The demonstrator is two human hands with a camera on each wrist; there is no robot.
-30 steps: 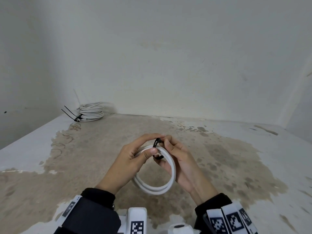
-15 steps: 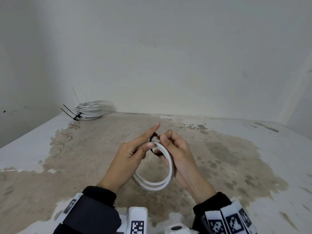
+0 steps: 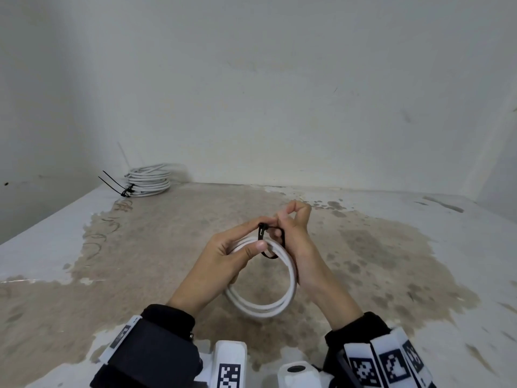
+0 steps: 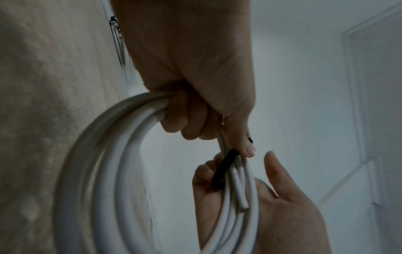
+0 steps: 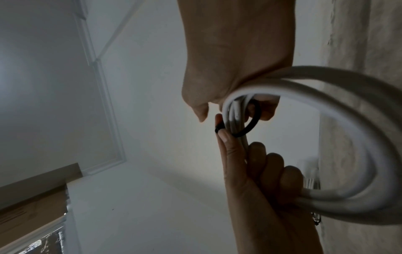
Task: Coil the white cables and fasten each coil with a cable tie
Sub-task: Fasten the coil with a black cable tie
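Observation:
A white cable coil [image 3: 265, 305] hangs upright above the stained table between both hands. My left hand [image 3: 258, 235] grips its top left, thumb pressed on the strands and index finger on the head of a black cable tie [image 3: 263, 233] looped loosely round the coil. My right hand [image 3: 289, 215] holds the coil's right side and pinches at the tie just above the loop. The left wrist view shows the coil [image 4: 97, 171], the tie [image 4: 224, 168] and a loose cable end. In the right wrist view the tie [image 5: 253, 123] rings the strands of the coil [image 5: 348, 137].
Several tied white coils [image 3: 148, 180] are stacked at the table's far left corner by the wall, black tie tails [image 3: 112, 182] sticking out leftward. The table [image 3: 391, 261] is white with a large brown stain. Walls stand behind and to the left.
My left index finger, stretched out half a second ago, has curled onto the tie head. My right fingers have risen above the loop. The coil stays between the hands.

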